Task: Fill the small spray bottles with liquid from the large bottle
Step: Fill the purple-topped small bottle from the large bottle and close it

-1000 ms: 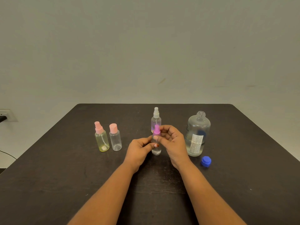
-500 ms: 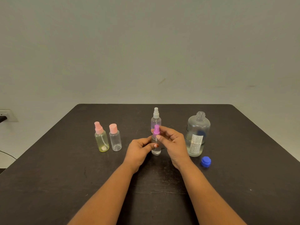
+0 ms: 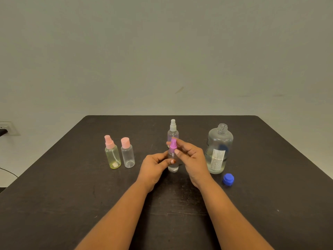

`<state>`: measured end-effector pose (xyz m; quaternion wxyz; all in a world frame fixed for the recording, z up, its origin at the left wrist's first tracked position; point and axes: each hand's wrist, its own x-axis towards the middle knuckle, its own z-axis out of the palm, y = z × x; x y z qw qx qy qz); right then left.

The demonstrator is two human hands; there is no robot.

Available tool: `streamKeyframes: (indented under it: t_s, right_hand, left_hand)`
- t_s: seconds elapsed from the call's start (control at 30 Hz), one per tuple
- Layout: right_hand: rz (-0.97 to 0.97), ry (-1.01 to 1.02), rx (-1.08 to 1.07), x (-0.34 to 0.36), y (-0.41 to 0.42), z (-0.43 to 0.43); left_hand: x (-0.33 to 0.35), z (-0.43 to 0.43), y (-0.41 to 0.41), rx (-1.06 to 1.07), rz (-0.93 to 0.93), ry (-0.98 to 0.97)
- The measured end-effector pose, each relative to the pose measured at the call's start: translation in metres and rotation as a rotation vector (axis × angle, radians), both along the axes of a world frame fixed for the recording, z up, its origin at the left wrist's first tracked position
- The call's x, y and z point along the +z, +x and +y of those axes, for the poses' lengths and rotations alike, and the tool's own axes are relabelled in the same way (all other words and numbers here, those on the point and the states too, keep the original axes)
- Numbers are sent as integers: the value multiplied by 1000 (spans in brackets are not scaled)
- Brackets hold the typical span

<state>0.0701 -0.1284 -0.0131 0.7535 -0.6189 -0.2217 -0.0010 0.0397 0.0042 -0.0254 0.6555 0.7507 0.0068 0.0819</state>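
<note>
**Both hands on the purple-topped bottle**

A slim, clear plastic spray bottle (image 3: 173,165) with a purple nozzle (image 3: 173,145) stood upright on the table (image 3: 54,204), a little liquid showing at its base. The left hand (image 3: 154,167) was closed round its body; the right hand (image 3: 191,160) pinched the nozzle between thumb and fingertips. Just behind stood a second clear sprayer (image 3: 173,131) with a white top. To the right, the large bottle (image 3: 219,148), round-shouldered, transparent and uncapped, held pale liquid in its lower part and carried a white paper label. Its ribbed blue cap (image 3: 228,179) lay near its base. Well to the left stood a yellowish sprayer (image 3: 112,154) with a pink top, and just beside it a clear bottle (image 3: 127,153) with a pink flat cap.

The table was dark, matt and lightly scuffed, set against a plain pale wall with an outlet (image 3: 7,128) at far left.

Since a second earlier, the right fingers had shifted round the nozzle; the bottle had stayed in place.
</note>
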Motion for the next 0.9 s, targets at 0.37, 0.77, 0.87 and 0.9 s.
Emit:
streamKeyframes:
  t_s: [0.37, 0.77, 0.87, 0.9]
  right_hand:
    - [6, -13, -132, 2, 2, 6]
    - [-17, -128, -252, 1, 3, 9]
    - [-58, -201, -292, -2, 0, 9]
    - [-67, -215, -298, -3, -2, 8]
  left_hand:
    - [-1, -1, 0, -9, -13, -16]
    - [-3, -2, 1, 2, -29, -13]
    - [-3, -3, 1, 0, -31, -8]
    - [-2, -3, 0, 2, -33, -1]
